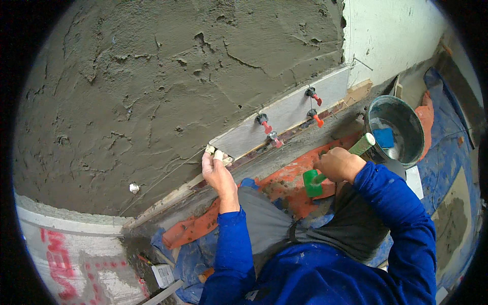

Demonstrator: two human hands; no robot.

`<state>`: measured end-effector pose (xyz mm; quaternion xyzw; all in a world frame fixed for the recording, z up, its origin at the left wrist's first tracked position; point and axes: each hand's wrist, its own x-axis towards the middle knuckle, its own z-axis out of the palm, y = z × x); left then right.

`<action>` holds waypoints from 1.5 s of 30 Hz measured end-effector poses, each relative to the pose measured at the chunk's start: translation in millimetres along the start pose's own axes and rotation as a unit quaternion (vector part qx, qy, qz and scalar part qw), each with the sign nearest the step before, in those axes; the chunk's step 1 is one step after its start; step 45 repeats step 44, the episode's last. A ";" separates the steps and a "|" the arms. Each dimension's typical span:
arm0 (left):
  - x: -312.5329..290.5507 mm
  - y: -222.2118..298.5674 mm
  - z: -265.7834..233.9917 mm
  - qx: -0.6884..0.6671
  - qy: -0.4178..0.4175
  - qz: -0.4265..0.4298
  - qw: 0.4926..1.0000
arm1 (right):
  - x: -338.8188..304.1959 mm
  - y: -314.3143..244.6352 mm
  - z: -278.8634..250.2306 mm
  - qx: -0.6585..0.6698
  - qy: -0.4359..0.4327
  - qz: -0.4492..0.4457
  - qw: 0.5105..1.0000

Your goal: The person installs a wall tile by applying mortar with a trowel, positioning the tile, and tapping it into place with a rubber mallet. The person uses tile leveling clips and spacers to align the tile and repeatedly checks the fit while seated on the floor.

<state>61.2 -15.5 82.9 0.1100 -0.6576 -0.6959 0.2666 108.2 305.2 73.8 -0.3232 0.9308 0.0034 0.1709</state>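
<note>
My right hand [339, 164] is closed around the handle of a mallet [312, 184] with a green head, held low over my lap. My left hand [219, 175] is at the left end of a row of grey wall tiles [243, 138]; white wraps cover some fingertips. Its fingers are bent together at the tile's lower corner, and what they pinch, if anything, is too small to make out. Red-capped tile levelling clips [264, 123] stick out along the joints of the row. Wet grey mortar [152, 91] covers the wall above and to the left.
A thin string [168, 175] runs slantwise along the wall. To the right stands a dark bucket [420, 133] with a blue sponge [384, 138] inside. Orange sheeting [195, 223] and a blue tarp [447, 157] lie on the floor. A pale board with red marks [66, 259] is at lower left.
</note>
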 end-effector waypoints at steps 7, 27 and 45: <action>2.2 3.8 -0.6 -0.005 0.007 0.000 1.000 | -2.0 -0.9 -1.5 -0.042 -0.016 0.010 0.999; -62.5 -49.1 -24.5 0.018 -0.082 -0.059 0.995 | 15.7 2.6 -3.5 -0.004 -0.061 0.011 0.998; -136.2 -143.1 -47.0 0.197 -0.373 -0.221 0.880 | 15.7 1.3 -3.7 -0.010 -0.089 0.029 0.996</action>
